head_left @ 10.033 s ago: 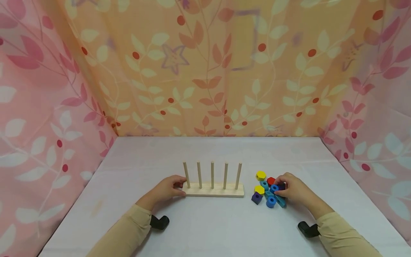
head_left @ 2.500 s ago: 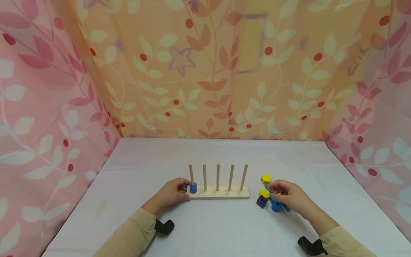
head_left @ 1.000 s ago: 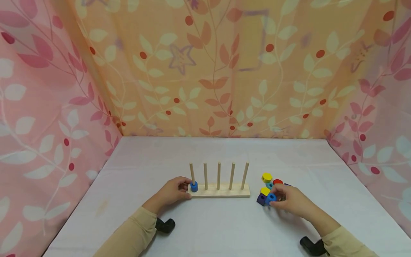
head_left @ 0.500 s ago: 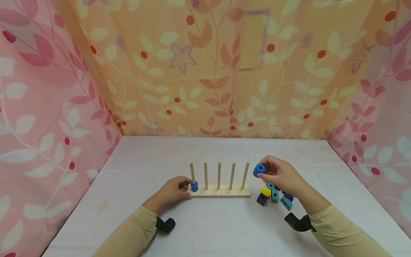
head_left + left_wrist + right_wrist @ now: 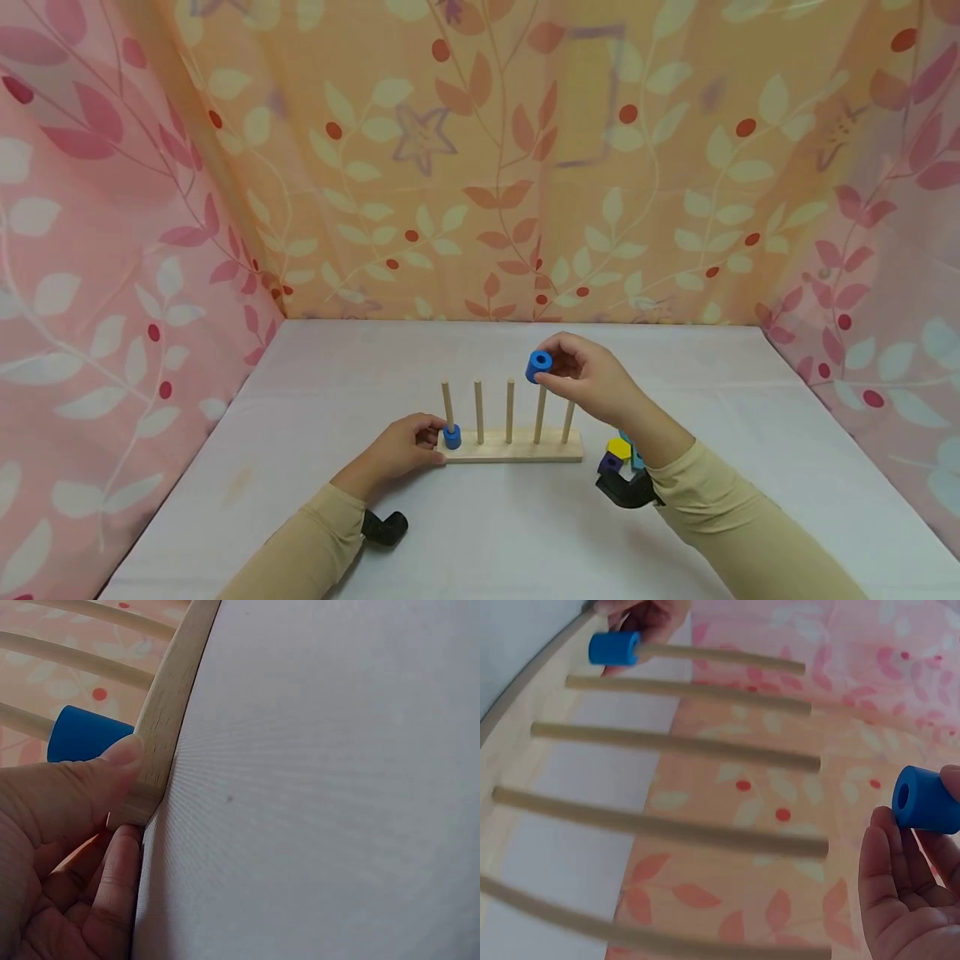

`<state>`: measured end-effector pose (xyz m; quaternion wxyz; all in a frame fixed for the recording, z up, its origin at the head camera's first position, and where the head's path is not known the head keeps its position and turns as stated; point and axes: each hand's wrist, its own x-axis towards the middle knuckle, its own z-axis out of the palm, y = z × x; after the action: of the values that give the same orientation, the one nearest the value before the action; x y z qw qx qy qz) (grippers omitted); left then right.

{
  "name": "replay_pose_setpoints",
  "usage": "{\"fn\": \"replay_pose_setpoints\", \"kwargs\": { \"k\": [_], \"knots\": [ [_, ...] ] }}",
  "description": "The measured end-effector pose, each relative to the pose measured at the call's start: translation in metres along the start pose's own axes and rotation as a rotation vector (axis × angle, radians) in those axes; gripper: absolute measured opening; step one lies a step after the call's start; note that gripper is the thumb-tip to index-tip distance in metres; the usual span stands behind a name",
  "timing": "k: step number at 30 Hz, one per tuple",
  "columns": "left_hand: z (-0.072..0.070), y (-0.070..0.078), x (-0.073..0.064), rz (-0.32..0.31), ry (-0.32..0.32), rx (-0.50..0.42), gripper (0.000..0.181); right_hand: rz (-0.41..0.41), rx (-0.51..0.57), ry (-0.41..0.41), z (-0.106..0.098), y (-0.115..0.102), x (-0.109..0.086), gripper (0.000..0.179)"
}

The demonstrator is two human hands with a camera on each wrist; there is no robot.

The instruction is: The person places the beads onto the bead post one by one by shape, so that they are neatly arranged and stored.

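Note:
A pale wooden peg board (image 5: 510, 452) with a row of several upright pegs stands on the table. Its leftmost peg carries one blue cylinder bead (image 5: 452, 437), down at the base. My left hand (image 5: 405, 446) grips the board's left end, thumb on the front edge in the left wrist view. My right hand (image 5: 592, 379) pinches a second blue cylinder bead (image 5: 539, 367) between thumb and fingers, raised just above the top of the fourth peg in the head view. In the right wrist view this bead's hole (image 5: 904, 796) faces the peg tips, apart from them.
Right of the board lies a pile of beads, partly hidden behind my right forearm: a yellow hexagon bead (image 5: 618, 448), a dark purple cube bead (image 5: 611, 462) and a teal bead (image 5: 637, 458). Black wrist mounts (image 5: 386, 528) stick out from both sleeves. Patterned curtains enclose the white table (image 5: 480, 533).
Over the last second my right hand has lifted the blue cylinder bead from the pile and carried it left over the board. The first blue bead went onto the leftmost peg earlier. My left hand keeps its grip.

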<state>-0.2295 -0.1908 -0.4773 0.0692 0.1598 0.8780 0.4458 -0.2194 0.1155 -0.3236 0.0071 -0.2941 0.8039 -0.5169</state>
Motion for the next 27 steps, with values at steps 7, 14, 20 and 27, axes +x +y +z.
{"fn": "replay_pose_setpoints", "kwargs": {
  "k": [7, 14, 20, 27],
  "knots": [
    [-0.001, 0.003, 0.0, -0.001, -0.003, 0.0, 0.046, -0.055, 0.027, -0.01, 0.036, -0.007, 0.017, 0.023],
    [-0.001, 0.001, 0.0, 0.003, -0.006, 0.012, 0.045, -0.121, 0.099, 0.042, 0.076, -0.008, 0.027, 0.024],
    [-0.001, -0.001, 0.001, 0.008, -0.007, 0.01, 0.044, -0.089, 0.003, 0.102, 0.097, -0.007, 0.035, 0.023],
    [-0.001, 0.0, 0.001, 0.009, -0.005, 0.025, 0.044, -0.002, 0.023, 0.122, 0.112, -0.005, 0.038, 0.022]
  ]
}}
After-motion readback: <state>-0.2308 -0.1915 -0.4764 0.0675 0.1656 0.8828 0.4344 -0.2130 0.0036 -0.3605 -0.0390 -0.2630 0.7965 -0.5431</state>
